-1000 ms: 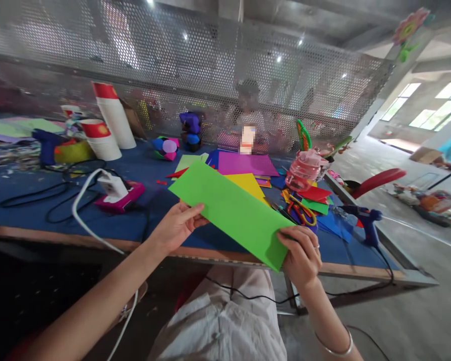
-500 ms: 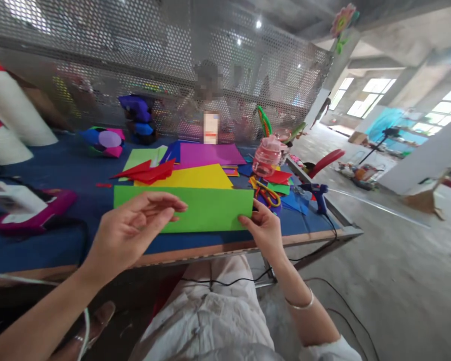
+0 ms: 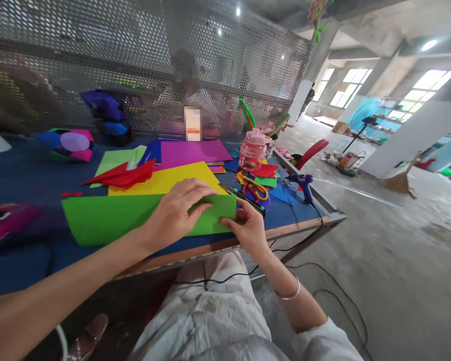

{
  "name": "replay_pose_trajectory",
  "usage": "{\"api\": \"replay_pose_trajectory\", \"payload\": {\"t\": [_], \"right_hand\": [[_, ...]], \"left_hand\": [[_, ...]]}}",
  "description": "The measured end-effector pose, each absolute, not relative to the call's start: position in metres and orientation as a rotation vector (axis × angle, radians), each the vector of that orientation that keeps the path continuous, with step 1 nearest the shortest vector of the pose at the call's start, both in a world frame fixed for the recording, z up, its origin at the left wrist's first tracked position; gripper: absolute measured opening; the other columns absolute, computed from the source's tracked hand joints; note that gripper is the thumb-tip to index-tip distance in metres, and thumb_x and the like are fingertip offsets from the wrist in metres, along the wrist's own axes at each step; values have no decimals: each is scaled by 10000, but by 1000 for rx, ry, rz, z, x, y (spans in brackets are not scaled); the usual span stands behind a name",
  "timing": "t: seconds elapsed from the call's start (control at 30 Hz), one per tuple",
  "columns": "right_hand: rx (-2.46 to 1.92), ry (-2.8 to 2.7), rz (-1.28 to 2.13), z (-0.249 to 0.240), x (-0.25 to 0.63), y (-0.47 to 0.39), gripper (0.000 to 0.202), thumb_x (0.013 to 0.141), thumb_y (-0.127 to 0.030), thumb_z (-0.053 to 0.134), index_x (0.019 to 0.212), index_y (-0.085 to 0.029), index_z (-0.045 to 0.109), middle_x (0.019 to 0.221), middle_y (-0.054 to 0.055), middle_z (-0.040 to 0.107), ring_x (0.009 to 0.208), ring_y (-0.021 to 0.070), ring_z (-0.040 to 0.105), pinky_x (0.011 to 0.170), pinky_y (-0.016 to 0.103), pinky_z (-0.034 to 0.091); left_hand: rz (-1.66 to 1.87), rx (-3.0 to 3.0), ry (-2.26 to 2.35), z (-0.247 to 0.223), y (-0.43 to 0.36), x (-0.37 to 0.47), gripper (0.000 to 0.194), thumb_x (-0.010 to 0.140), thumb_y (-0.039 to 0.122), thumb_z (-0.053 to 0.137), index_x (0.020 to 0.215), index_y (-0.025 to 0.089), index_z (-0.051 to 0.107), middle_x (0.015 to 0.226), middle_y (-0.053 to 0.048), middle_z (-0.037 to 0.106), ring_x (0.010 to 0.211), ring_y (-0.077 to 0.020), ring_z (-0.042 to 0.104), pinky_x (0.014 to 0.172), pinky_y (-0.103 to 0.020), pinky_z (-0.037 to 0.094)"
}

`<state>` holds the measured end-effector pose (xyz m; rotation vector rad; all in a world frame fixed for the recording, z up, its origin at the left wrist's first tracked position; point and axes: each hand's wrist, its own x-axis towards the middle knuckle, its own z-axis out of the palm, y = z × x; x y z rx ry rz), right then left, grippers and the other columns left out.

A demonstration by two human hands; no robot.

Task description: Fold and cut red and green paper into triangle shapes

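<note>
A long strip of bright green paper (image 3: 113, 215), with a straight top edge, stands tilted near the table's front edge. My right hand (image 3: 248, 225) pinches its right end between thumb and fingers. Across its front lies my left hand (image 3: 180, 210), fingers bent near the top edge and thumb apart from them; whether the fingertips touch the paper I cannot tell. Just behind my right hand are a dark cutter knife (image 3: 253, 204) and scissors with yellow and red handles (image 3: 261, 191). A yellow sheet (image 3: 161, 180) lies behind the green paper.
Red folded pieces (image 3: 130, 175), a purple sheet (image 3: 191, 153) and a light green sheet (image 3: 115, 160) lie farther back. At the right are a pink bottle (image 3: 251, 153) and a blue glue gun (image 3: 303, 185) with its cable. A perforated metal panel (image 3: 135, 55) rises behind the table.
My left hand has moved right along the green paper, closer to my right hand. The view has shifted rightward, and the cutter knife now shows. My right hand keeps its pinch.
</note>
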<state>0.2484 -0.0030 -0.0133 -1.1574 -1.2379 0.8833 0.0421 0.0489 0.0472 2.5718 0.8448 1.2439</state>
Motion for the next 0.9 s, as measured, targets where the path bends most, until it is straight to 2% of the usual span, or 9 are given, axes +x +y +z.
{"api": "replay_pose_trajectory", "payload": {"t": [0.17,0.27,0.4,0.47,0.53,0.6,0.73,0.8,0.9], "right_hand": [[-1160,-1262,895,-18,250,-1,626,713,-501,919,1233,-216,720,650,-66,651,581,153,573,571,282,485],[-1164,-1305,867,-22,249,2,586,770,-515,885,1241,-214,710,650,-62,652,569,155,582,550,276,484],[-1215,-1414,752,-23,248,5,497,857,-454,834,1269,-213,694,656,-60,662,595,166,626,560,269,508],[-1262,-1488,651,-18,253,5,441,925,-420,776,1307,-220,682,788,-19,742,695,180,692,631,279,553],[-1331,-1555,510,-9,263,5,330,1007,-370,680,1302,-222,685,1006,46,790,882,200,740,772,305,585],[-1434,-1606,345,1,277,6,210,1057,-301,590,1197,-209,717,1140,104,773,1052,231,724,924,355,568],[-1664,-1718,93,9,303,11,126,1028,-195,608,1008,-201,733,1097,143,744,1129,292,685,1027,438,522],[-1750,-1782,17,8,309,15,68,998,-201,670,1031,-200,730,1108,148,735,1127,307,684,1011,449,532],[-1833,-1857,-64,4,309,20,169,960,-217,737,1128,-204,714,1151,151,724,1100,308,695,969,445,554]], "left_hand": [[1298,2593,833,46,45,44,209,1026,367,589,1107,311,774,1117,-56,780,1085,-255,715,1028,-401,542],[1300,2592,862,46,44,43,221,1036,396,566,1028,301,765,1081,-62,780,1047,-251,714,1002,-399,536],[1202,2582,920,43,50,46,243,1006,425,551,930,277,728,939,-69,773,939,-257,708,951,-402,532],[1135,2557,977,40,59,48,240,984,442,544,921,275,704,898,-65,770,887,-264,705,911,-399,529],[1065,2512,1056,35,72,48,227,968,452,542,946,278,685,894,-58,777,848,-267,707,845,-381,520],[996,2459,1129,30,85,47,198,941,452,562,962,284,666,893,-51,785,823,-271,715,783,-360,505],[922,2363,1216,24,109,46,166,895,431,593,951,281,641,936,-68,799,878,-294,745,807,-367,517],[906,2329,1229,22,117,48,167,889,430,599,946,277,637,959,-77,804,935,-303,754,844,-376,531],[888,2298,1226,20,123,52,170,885,432,602,940,275,637,958,-81,804,975,-306,755,871,-385,543]]}}
